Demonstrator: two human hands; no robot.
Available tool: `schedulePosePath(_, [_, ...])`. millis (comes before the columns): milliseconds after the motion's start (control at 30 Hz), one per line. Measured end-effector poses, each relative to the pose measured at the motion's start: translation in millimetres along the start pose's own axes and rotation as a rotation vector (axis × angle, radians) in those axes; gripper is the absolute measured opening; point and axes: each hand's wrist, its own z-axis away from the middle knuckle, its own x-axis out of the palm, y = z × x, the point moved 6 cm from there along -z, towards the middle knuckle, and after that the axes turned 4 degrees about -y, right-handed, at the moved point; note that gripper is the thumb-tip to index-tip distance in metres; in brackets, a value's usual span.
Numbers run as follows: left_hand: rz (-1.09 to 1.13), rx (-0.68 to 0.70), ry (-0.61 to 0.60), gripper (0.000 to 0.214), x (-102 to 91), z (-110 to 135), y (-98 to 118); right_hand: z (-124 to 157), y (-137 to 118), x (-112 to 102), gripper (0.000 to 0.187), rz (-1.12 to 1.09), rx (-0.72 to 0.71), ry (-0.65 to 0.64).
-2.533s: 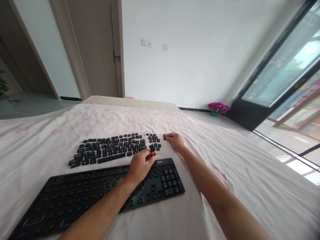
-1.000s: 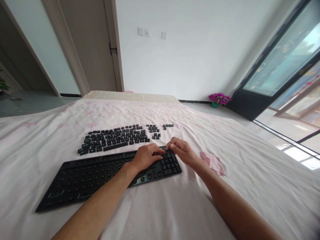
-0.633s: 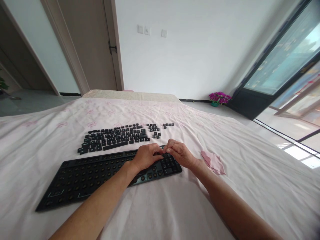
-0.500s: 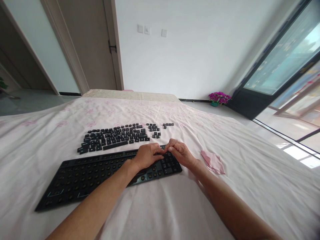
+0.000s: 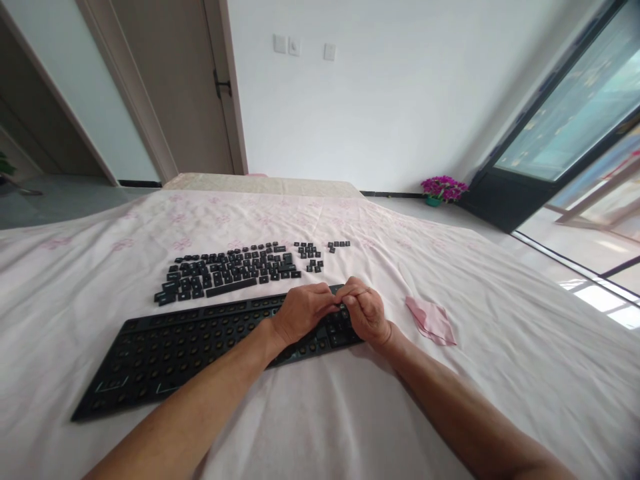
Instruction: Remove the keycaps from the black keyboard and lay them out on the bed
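Observation:
A black computer keyboard (image 5: 200, 340) lies slanted on the pale bedsheet, most of its left and middle part stripped of keycaps. Over its right end, around the number pad, both hands meet with fingertips close together. My left hand (image 5: 305, 310) is closed, its thumb and fingers pinched near the pad's top. Beside it, my right hand (image 5: 364, 308) is curled closed, fingers bent inward and touching the same spot. Whatever the fingertips grip is too small and hidden to make out. Behind the keyboard, loose black keycaps (image 5: 235, 270) lie in keyboard order, including a long space bar (image 5: 231, 287).
A folded pink cloth (image 5: 431, 321) lies right of the hands. The sheet (image 5: 500, 347) has soft wrinkles. Beyond are a white wall, a brown door (image 5: 175, 80), a pot of magenta flowers (image 5: 443, 189) on the floor and a dark-framed glass door (image 5: 520, 193).
My right hand has curled further inward and turned over the number pad. My left hand has shifted slightly right with it. The keycaps and cloth lie as before; the camera view has tilted a little.

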Motion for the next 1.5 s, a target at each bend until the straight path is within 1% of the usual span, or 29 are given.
schedulePosePath(67, [0.005,-0.031,0.012,0.033,-0.8,1,-2,-2,-1,1,0.03,0.012,0.023,0.006])
schedulePosePath(167, [-0.002,-0.08,0.004,0.03,-1.7,1,-4,-7,-1,3,0.031,0.011,0.068,-0.038])
schedulePosePath(233, [0.034,-0.12,0.013,0.028,-3.6,-1,-7,-9,-1,3,0.032,0.002,0.095,-0.06])
schedulePosePath(300, [0.104,-0.156,0.058,0.029,-7.1,-2,-11,-10,0,0,0.035,0.01,0.139,-0.075])
schedulePosePath(367, [0.164,-0.191,0.133,0.032,-11.5,-2,-16,-9,4,-4,0.037,0.028,0.201,-0.093])
schedulePosePath(433, [0.197,-0.227,0.196,0.033,-14.2,-2,-21,-7,11,-6,0.034,0.057,0.273,-0.13])
schedulePosePath(533, [0.242,-0.258,0.224,0.029,-13.7,-1,-26,-4,18,-5,0.026,0.116,0.346,-0.225])
schedulePosePath(600, [0.288,-0.254,0.227,0.027,-12.6,0,-27,-4,21,-3,0.023,0.157,0.374,-0.245])
schedulePosePath(667, [0.311,-0.243,0.235,0.025,-12.5,1,-26,-4,23,-1,0.02,0.193,0.398,-0.238])
schedulePosePath(800, [0.239,-0.18,0.279,0.02,-16.7,3,-21,-5,25,6,0.012,0.228,0.441,-0.239])
schedulePosePath(867, [0.206,-0.119,0.321,0.017,-20.9,3,-16,-5,25,8,0.01,0.235,0.448,-0.237])
schedulePosePath(933, [0.188,-0.074,0.385,0.016,-26.2,5,-13,-5,26,7,0.015,0.235,0.459,-0.229])
schedulePosePath(1000, [0.162,-0.083,0.47,0.015,-31.8,7,-13,-4,31,3,0.019,0.213,0.49,-0.216])
schedulePosePath(1067, [0.132,-0.123,0.533,0.015,-35.0,10,-16,-4,43,-6,0.018,0.17,0.551,-0.168])
schedulePosePath(1100, [0.122,-0.138,0.541,0.015,-35.0,10,-17,-5,52,-12,0.016,0.143,0.592,-0.133])
schedulePosePath(1200, [0.127,-0.141,0.508,0.013,-30.7,8,-18,-10,89,-29,0.021,0.055,0.727,-0.039])
schedulePosePath(1267, [0.14,-0.139,0.488,0.012,-27.9,6,-18,-19,115,-35,0.024,0.016,0.76,-0.009])
schedulePosePath(1400, [0.151,-0.147,0.459,0.012,-25.0,5,-19,-37,161,-44,0.021,0.198,0.749,0.031])
schedulePosePath(1500, [0.145,-0.153,0.446,0.012,-24.6,5,-19,-45,189,-42,0.025,0.242,0.767,0.052])
